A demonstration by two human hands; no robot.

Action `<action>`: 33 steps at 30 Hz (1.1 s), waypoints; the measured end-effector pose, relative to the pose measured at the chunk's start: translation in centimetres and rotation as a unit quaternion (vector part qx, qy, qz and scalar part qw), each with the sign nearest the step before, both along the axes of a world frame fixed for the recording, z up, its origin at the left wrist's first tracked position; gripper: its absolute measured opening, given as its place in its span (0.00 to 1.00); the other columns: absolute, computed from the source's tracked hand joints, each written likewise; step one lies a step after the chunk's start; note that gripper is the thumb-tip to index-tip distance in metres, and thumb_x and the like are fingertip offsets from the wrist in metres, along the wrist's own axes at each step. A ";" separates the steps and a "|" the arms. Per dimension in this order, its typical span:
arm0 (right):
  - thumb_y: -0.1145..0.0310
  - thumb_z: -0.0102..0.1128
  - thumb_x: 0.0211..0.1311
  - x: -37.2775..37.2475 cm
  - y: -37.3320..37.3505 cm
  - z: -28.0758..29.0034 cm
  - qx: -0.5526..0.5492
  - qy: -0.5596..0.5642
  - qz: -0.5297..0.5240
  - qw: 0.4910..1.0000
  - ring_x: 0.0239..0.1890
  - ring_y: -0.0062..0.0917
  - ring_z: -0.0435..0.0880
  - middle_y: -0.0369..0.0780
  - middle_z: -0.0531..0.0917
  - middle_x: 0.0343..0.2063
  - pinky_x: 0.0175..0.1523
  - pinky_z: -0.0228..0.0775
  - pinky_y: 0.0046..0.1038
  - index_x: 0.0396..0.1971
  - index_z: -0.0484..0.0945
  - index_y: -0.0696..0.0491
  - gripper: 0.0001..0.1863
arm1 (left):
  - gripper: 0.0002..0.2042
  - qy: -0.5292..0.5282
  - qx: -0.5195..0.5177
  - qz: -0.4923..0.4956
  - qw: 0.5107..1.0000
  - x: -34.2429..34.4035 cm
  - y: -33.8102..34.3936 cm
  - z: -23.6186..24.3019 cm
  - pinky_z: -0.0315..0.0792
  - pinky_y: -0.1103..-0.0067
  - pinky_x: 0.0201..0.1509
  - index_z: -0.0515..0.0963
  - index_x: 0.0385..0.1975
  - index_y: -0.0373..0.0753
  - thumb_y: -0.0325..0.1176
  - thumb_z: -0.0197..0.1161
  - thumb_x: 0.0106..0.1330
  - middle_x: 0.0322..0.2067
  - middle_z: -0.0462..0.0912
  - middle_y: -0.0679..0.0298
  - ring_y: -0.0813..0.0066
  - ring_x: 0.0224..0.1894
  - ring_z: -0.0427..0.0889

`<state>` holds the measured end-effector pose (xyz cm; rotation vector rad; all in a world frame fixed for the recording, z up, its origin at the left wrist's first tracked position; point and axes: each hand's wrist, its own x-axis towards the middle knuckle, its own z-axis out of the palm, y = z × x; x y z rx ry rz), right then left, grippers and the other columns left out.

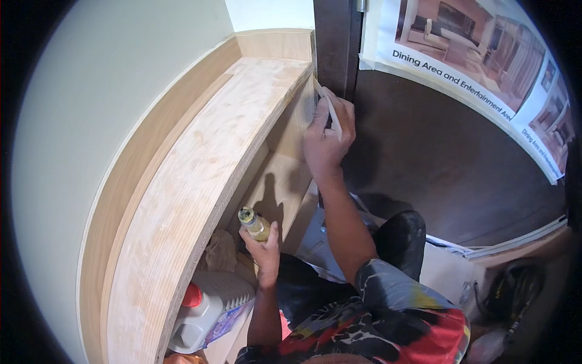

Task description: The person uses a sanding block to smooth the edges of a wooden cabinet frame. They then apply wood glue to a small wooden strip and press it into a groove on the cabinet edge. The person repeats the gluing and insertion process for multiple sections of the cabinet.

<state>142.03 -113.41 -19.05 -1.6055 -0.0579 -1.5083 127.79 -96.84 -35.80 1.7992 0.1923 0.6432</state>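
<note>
My left hand (264,253) is wrapped round a small glass bottle (257,226) with yellowish contents and a dark, smeared mouth. It holds the bottle upright in front of the shelf opening. Farther off, my right hand (326,145) pinches a thin, pale strip (333,116) between thumb and fingers. The strip's far end lies close to the upright end panel (301,115) of the wooden unit, next to the dark door frame. Whether the strip touches the panel I cannot tell.
A long wooden shelf top (182,176) with whitish smears runs along the left wall. Below it stand a white jug (203,312) with a red cap and a crumpled cloth (220,250). A dark door (406,145) with printed posters (461,54) is at the right. A dark bundle (515,288) lies at the lower right.
</note>
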 end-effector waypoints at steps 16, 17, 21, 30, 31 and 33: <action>0.79 0.55 0.61 -0.1 0.3 0.8 0.002 0.010 0.009 1.000 0.37 0.43 0.80 0.49 0.78 0.36 0.43 0.73 0.36 0.45 0.78 0.60 0.13 | 0.28 0.010 -0.018 0.006 1.000 0.0 -0.2 0.2 0.69 0.72 0.51 0.63 0.51 0.32 0.31 0.72 0.56 0.42 0.74 0.55 0.67 0.43 0.75; 0.79 0.55 0.61 -0.2 0.2 0.6 0.006 0.003 0.007 1.000 0.37 0.43 0.80 0.49 0.78 0.36 0.43 0.73 0.36 0.45 0.78 0.59 0.13 | 0.28 0.012 -0.024 0.007 1.000 0.0 -0.2 0.2 0.69 0.71 0.50 0.63 0.51 0.32 0.31 0.73 0.55 0.41 0.75 0.53 0.65 0.42 0.75; 0.78 0.56 0.61 0.2 0.1 1.4 -0.018 -0.038 -0.006 0.999 0.37 0.43 0.80 0.49 0.78 0.36 0.43 0.73 0.36 0.46 0.78 0.60 0.13 | 0.27 0.018 -0.018 -0.003 1.000 -0.1 -0.2 0.3 0.67 0.74 0.53 0.63 0.53 0.32 0.31 0.70 0.58 0.45 0.73 0.57 0.69 0.45 0.73; 0.79 0.54 0.62 0.9 0.6 2.6 -0.034 -0.028 0.025 0.999 0.38 0.37 0.80 0.48 0.80 0.37 0.44 0.73 0.32 0.47 0.79 0.61 0.13 | 0.28 0.027 -0.021 -0.008 0.999 -0.2 -0.5 0.9 0.67 0.73 0.53 0.63 0.54 0.32 0.32 0.70 0.58 0.45 0.73 0.57 0.68 0.46 0.73; 0.79 0.55 0.62 0.7 0.7 2.3 -0.041 -0.027 0.020 0.999 0.38 0.39 0.81 0.48 0.79 0.37 0.44 0.73 0.33 0.47 0.79 0.61 0.14 | 0.28 0.027 -0.017 -0.007 0.999 -0.2 -0.3 0.9 0.67 0.73 0.53 0.63 0.54 0.32 0.32 0.70 0.58 0.45 0.73 0.57 0.68 0.46 0.73; 0.78 0.56 0.60 0.4 1.0 1.6 -0.053 -0.024 0.009 0.998 0.38 0.42 0.81 0.49 0.78 0.36 0.43 0.74 0.35 0.48 0.77 0.60 0.15 | 0.28 0.028 -0.016 -0.008 0.999 -0.3 -0.1 0.8 0.67 0.73 0.53 0.63 0.54 0.32 0.32 0.71 0.58 0.45 0.73 0.56 0.68 0.46 0.73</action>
